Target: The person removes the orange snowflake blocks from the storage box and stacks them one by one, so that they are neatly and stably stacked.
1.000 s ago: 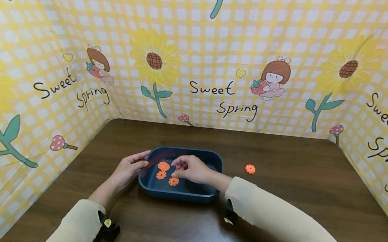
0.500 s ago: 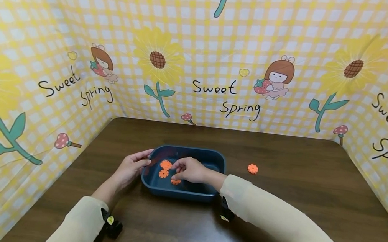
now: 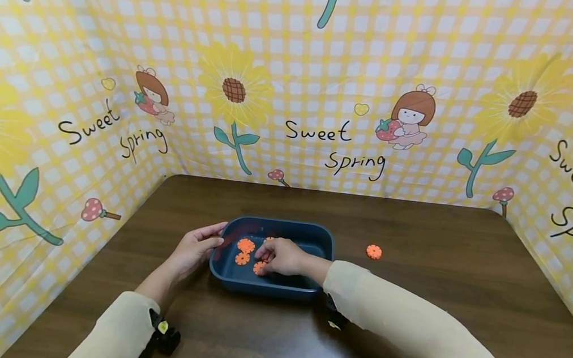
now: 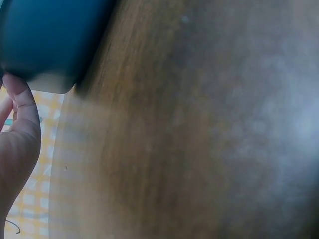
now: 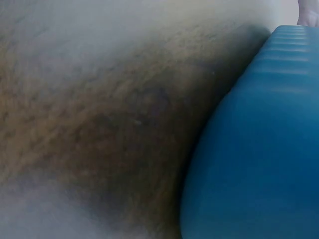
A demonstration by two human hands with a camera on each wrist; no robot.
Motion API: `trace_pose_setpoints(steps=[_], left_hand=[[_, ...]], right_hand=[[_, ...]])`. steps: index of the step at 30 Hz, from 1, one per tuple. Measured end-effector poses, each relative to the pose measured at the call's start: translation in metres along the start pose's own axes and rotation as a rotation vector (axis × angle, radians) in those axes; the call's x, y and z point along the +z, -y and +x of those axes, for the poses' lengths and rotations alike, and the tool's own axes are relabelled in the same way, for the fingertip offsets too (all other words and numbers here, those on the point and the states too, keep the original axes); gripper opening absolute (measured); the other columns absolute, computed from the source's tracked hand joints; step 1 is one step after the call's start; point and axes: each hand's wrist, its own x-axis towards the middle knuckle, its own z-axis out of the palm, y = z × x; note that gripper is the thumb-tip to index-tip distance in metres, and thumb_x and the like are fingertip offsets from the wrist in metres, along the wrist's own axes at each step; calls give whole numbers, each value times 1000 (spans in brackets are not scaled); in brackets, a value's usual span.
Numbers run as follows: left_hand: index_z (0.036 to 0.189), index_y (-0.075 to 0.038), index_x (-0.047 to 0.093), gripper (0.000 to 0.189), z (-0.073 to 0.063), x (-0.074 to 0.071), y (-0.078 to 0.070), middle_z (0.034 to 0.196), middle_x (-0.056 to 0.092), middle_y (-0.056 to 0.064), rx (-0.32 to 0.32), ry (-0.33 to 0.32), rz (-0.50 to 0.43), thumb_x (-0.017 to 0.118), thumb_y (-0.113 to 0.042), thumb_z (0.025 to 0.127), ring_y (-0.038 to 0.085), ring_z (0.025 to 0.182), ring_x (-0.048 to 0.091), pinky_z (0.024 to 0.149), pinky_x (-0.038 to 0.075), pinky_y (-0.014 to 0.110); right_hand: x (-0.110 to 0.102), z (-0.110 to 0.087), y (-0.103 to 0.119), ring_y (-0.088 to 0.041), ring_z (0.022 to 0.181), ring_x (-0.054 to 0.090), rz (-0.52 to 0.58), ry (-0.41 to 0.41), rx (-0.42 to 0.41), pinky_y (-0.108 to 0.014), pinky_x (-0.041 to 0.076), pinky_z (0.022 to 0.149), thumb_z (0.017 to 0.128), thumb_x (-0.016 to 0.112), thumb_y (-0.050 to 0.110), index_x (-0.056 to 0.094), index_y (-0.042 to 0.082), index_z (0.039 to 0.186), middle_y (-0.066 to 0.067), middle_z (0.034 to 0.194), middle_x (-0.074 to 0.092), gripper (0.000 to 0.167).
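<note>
A dark blue rectangular basin stands on the table in the head view, with several orange flower-shaped discs on its floor. At its left end my left hand grips the rim between thumb and fingers; the left wrist view shows that hand's thumb against the basin's wall. My right hand reaches over the right rim into the basin, fingers bent and thumb low, fingertips right at the orange discs near the middle. Whether it pinches one I cannot tell. The right wrist view shows only the basin's outer wall.
One more orange disc lies on the brown wooden table, to the right of the basin. A yellow checked cloth with printed flowers encloses the table at the back and both sides.
My right hand has come lower and slightly right inside the basin, closer to the discs. My left hand keeps its place on the rim. The head view has shifted slightly.
</note>
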Motion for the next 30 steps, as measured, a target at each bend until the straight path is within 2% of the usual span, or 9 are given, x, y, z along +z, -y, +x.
trace_pose_setpoints(steps=[8, 17, 30], left_hand=[[145, -1, 44, 51, 0, 0, 0, 133, 51, 23, 1, -1, 2, 59, -8, 97, 17, 102, 61, 86, 53, 31], [145, -1, 43, 51, 1, 0, 1, 130, 54, 19, -1, -4, 1, 59, -8, 97, 14, 100, 61, 86, 52, 31], [145, -2, 44, 50, 0, 1, -1, 132, 51, 21, -13, -18, 9, 59, -8, 97, 14, 99, 61, 85, 53, 30]], right_hand=[[1, 0, 1, -11, 83, 53, -82, 19, -11, -24, 46, 74, 78, 82, 12, 72, 12, 106, 3, 92, 60, 29], [1, -1, 1, -13, 81, 53, -52, 4, 19, -25, 46, 73, 78, 82, 7, 73, 13, 101, 1, 90, 61, 26], [1, -1, 1, -11, 82, 54, -156, 17, -21, -22, 47, 75, 81, 80, 10, 71, 12, 101, 4, 89, 60, 22]])
